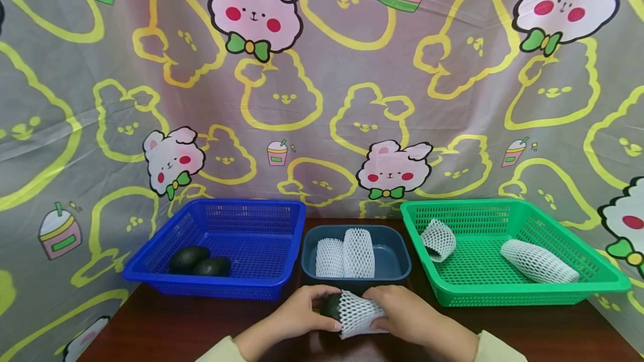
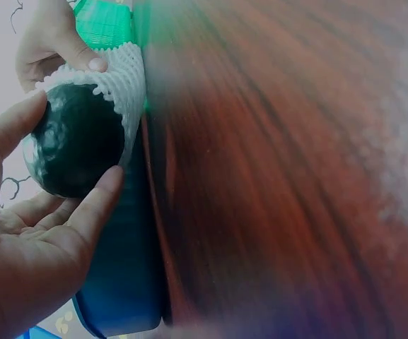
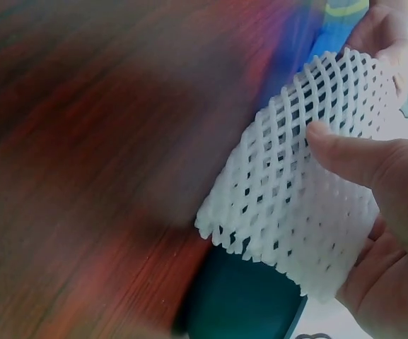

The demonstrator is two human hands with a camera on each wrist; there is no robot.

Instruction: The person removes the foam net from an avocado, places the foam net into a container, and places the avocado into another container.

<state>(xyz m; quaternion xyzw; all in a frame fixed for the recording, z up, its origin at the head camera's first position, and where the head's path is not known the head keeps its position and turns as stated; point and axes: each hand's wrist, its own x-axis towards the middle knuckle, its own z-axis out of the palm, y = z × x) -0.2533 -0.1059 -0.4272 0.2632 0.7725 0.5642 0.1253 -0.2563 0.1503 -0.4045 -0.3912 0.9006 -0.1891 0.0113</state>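
Observation:
The left hand (image 1: 298,314) grips the bare end of a dark avocado (image 1: 330,307), thumb and fingers spread around it. A white foam net (image 1: 356,314) covers the other end of the fruit. The right hand (image 1: 406,313) holds that net, its thumb lying on the mesh (image 3: 288,162). In the left wrist view the dark fruit (image 2: 80,141) pokes out of the net's mouth, with the left fingertips (image 2: 108,182) against it. How far the fruit reaches inside the net is partly hidden.
Behind the hands, a dark tray (image 1: 392,250) bears two white nets (image 1: 359,253). At left, a blue basket (image 1: 251,281) has two avocados (image 1: 188,260). At right, a green basket (image 1: 503,296) contains two net-wrapped things (image 1: 539,261). A patterned cloth (image 1: 322,71) hangs behind.

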